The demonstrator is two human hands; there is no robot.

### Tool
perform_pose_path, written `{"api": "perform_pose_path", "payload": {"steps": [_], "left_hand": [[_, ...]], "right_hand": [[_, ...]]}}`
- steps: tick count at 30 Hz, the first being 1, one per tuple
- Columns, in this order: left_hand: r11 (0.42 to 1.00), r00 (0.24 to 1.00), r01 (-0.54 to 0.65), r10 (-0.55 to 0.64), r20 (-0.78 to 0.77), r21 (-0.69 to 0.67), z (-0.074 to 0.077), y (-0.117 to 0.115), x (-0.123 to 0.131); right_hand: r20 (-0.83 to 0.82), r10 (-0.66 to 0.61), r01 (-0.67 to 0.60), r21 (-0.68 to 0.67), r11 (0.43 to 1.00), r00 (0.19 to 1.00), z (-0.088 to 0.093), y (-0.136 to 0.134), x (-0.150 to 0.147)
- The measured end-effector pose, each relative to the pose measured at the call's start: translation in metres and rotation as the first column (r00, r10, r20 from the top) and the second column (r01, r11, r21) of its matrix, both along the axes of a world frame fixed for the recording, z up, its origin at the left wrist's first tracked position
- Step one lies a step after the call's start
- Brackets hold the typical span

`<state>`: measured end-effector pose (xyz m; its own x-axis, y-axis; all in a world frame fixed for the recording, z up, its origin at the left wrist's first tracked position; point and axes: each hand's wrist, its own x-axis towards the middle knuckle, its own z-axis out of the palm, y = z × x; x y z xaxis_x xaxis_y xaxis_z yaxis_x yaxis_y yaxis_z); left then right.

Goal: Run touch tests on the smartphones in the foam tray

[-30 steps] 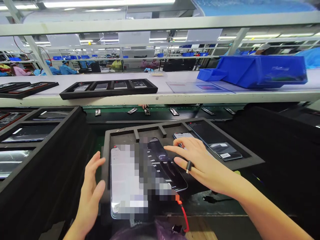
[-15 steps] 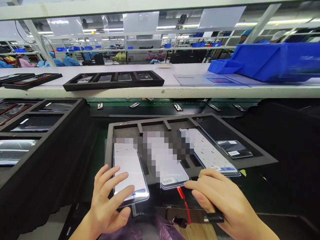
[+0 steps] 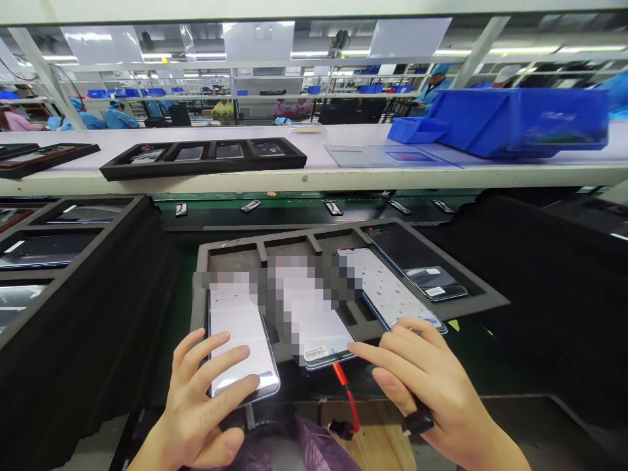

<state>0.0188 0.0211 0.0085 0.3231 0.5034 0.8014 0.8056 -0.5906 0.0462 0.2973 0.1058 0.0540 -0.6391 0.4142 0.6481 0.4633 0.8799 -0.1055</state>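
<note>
My left hand [image 3: 199, 399] is spread over the left lit phone [image 3: 233, 320], its fingertips on or just above the lower screen. The index finger of my right hand [image 3: 432, 379] reaches the lower right corner of the middle lit phone [image 3: 326, 330]. A red cable plug [image 3: 340, 374] sits at that phone's bottom edge. Tucked under my right thumb and curled fingers is a black cable plug [image 3: 418, 420] with a metal tip. The right lit phone [image 3: 387, 281] lies just beyond that hand, its lower end partly covered. All three phones rest on a dark foam tray [image 3: 475, 302].
A dark phone [image 3: 392, 245] and a smaller labelled one [image 3: 437, 282] lie at the tray's right. More phones fill a foam tray [image 3: 118, 232] at left. Small parts [image 3: 333, 208] line the strip behind. Above, a shelf [image 3: 220, 180] carries another tray [image 3: 201, 165] and blue bins [image 3: 475, 121].
The whole view has shifted, so the trays and phones appear further left. My right index finger stays at the middle phone's corner, and my left hand remains over the left phone.
</note>
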Motion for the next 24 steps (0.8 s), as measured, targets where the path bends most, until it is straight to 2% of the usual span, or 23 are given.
{"api": "perform_pose_path", "payload": {"steps": [5,8,10,14,21,24], "left_hand": [[1.0,1.0,-0.008,0.009,0.03,-0.009,0.001,0.001,0.002],[1.0,0.999,-0.008,0.008,0.033,-0.01,0.001,0.001,0.002],[1.0,0.999,-0.006,0.007,0.051,-0.012,0.001,0.001,0.003],[0.999,0.995,-0.03,0.032,0.095,-0.031,0.0,0.001,0.003],[1.0,1.0,-0.017,0.017,-0.002,-0.018,0.003,0.006,0.0],[0.999,1.0,-0.025,0.026,0.008,-0.026,0.002,0.005,-0.003]], "right_hand": [[-0.121,-0.075,0.068,-0.065,0.996,0.99,-0.01,-0.002,0.018],[-0.281,-0.23,0.229,-0.038,0.973,0.932,-0.016,-0.002,0.036],[-0.325,-0.329,0.33,-0.053,0.943,0.887,-0.015,-0.001,0.045],[-0.183,-0.362,0.342,-0.131,0.931,0.914,-0.006,0.0,0.047],[0.062,-0.177,0.182,-0.085,0.98,0.982,0.002,-0.01,0.01],[0.161,-0.168,0.188,-0.115,0.975,0.973,0.007,-0.012,-0.003]]}}
